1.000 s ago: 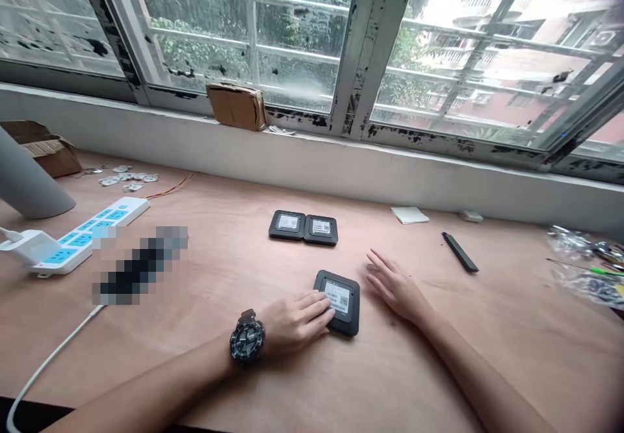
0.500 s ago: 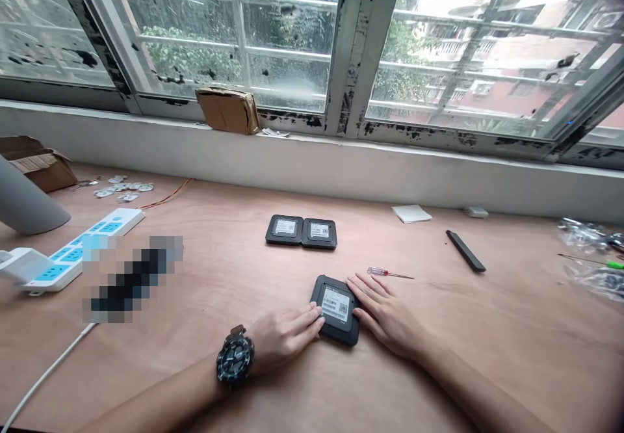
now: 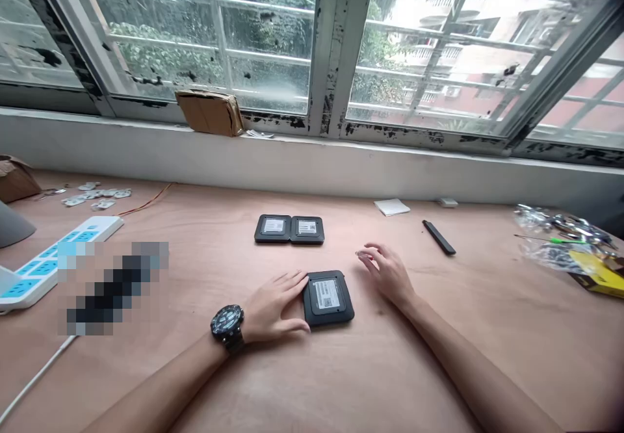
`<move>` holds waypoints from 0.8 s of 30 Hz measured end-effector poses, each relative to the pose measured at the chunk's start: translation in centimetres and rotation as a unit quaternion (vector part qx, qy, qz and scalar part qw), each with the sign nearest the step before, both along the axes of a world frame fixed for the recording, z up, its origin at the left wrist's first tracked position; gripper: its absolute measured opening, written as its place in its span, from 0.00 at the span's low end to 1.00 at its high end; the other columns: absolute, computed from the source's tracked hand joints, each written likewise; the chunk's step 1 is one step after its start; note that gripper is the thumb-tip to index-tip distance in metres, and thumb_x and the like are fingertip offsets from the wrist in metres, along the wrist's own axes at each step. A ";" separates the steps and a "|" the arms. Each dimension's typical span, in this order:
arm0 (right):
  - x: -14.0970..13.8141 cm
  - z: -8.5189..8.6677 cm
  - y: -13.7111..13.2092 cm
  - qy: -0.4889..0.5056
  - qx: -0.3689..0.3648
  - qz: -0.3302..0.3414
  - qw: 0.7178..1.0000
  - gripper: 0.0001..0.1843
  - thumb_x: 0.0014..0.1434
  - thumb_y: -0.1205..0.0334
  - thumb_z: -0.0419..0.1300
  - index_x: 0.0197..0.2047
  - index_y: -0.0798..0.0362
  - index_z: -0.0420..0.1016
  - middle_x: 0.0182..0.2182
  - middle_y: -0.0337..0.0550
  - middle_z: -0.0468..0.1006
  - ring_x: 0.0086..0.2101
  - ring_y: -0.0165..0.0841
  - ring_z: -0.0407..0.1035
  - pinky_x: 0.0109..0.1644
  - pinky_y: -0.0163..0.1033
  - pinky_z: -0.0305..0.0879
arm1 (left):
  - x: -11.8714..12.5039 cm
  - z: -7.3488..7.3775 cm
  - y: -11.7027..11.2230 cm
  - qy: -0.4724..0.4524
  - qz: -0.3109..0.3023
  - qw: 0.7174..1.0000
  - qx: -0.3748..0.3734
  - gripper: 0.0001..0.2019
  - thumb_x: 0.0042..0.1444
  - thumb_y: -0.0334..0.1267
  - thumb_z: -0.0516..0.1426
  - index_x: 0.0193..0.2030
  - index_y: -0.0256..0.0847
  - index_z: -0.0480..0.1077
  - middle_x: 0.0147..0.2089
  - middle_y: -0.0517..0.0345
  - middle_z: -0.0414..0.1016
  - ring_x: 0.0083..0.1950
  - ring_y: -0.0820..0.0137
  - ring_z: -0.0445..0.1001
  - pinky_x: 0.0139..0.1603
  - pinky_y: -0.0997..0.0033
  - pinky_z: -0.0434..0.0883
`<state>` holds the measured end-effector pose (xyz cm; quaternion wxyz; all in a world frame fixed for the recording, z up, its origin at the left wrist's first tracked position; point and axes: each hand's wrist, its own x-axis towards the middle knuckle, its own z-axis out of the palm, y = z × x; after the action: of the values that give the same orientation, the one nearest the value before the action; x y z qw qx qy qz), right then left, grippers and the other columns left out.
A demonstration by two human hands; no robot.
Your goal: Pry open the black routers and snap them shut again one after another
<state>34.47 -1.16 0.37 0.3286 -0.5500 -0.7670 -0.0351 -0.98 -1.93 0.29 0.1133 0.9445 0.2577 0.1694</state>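
A flat black rounded-square device (image 3: 327,298) with a white label lies face up on the plywood table (image 3: 390,368). My left hand (image 3: 275,306) rests open against the device's left edge. My right hand (image 3: 385,274) is off the device, to its upper right. Its curled fingers pinch a small red-handled screwdriver (image 3: 363,255), mostly hidden, with only a small bit showing at the fingertips. Farther back lie two similar black labelled devices (image 3: 288,229) side by side, edge to edge.
A white power strip (image 3: 58,257) and cable lie at left, partly behind a pixelated patch (image 3: 114,288). Metal pieces (image 3: 95,197) lie behind it. A black bar (image 3: 439,236), a notepad (image 3: 391,207) and plastic bags of hardware (image 3: 556,238) lie at right, below the windowsill (image 3: 312,157).
My right hand has left the device's edge and lifted away, and the small screwdriver no longer lies on the table. The device sits squarer, and the view has shifted.
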 end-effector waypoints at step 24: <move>-5.9 2.8 -3.2 0.232 -0.072 0.144 0.959 0.17 0.75 0.54 0.46 0.60 0.45 0.69 0.33 0.40 0.74 0.32 0.34 0.69 0.37 0.39 0.67 | -2.0 0.7 1.3 -0.066 0.067 0.993 -0.074 0.27 0.66 0.52 0.59 0.68 0.42 0.67 0.68 0.47 0.68 0.68 0.55 0.68 0.68 0.51 0.68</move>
<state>28.55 -4.36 3.20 0.4583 -0.4491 -0.7414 0.1967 -3.00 -0.62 1.03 0.1878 0.9007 0.3245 0.2196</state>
